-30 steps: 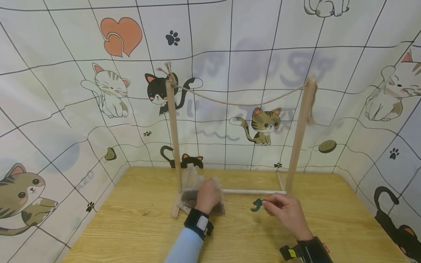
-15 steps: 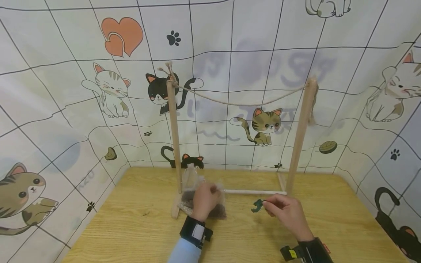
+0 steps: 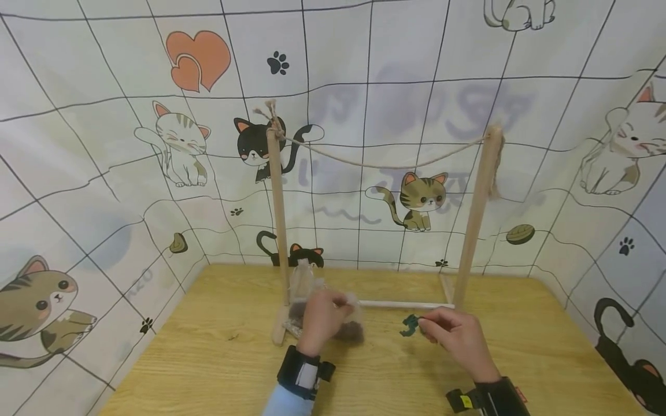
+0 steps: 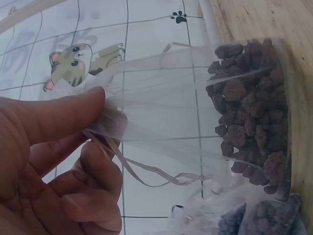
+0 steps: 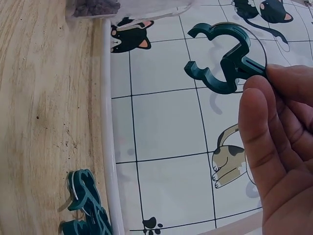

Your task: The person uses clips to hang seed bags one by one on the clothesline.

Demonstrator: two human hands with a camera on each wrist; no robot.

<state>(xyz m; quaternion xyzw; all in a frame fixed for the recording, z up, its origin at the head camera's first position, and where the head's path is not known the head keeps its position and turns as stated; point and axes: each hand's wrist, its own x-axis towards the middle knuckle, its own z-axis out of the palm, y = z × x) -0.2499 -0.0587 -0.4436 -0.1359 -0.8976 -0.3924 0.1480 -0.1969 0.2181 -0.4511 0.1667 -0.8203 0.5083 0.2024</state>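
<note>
My left hand pinches the gathered neck of a sheer drawstring bag between thumb and fingers. Dark reddish stones fill the bag's bottom, near the tabletop; its thin ribbons hang loose. Beside it is a second clear bag with darker contents. To the right, my right hand holds a green plastic clip by its handle between thumb and fingertips. The clip's curved jaws stand apart with nothing between them, pointing toward the bag. In the right wrist view, more green clips lie on the table.
A wooden frame with a left post and right post stands behind the hands. A sagging rope joins their tops, and a white rod runs low between them. Cat-printed cloth surrounds the wooden table.
My left hand has drawn slightly left and toward me, and the bag of stones has shifted a little right. My right hand and the clip stay nearly still.
</note>
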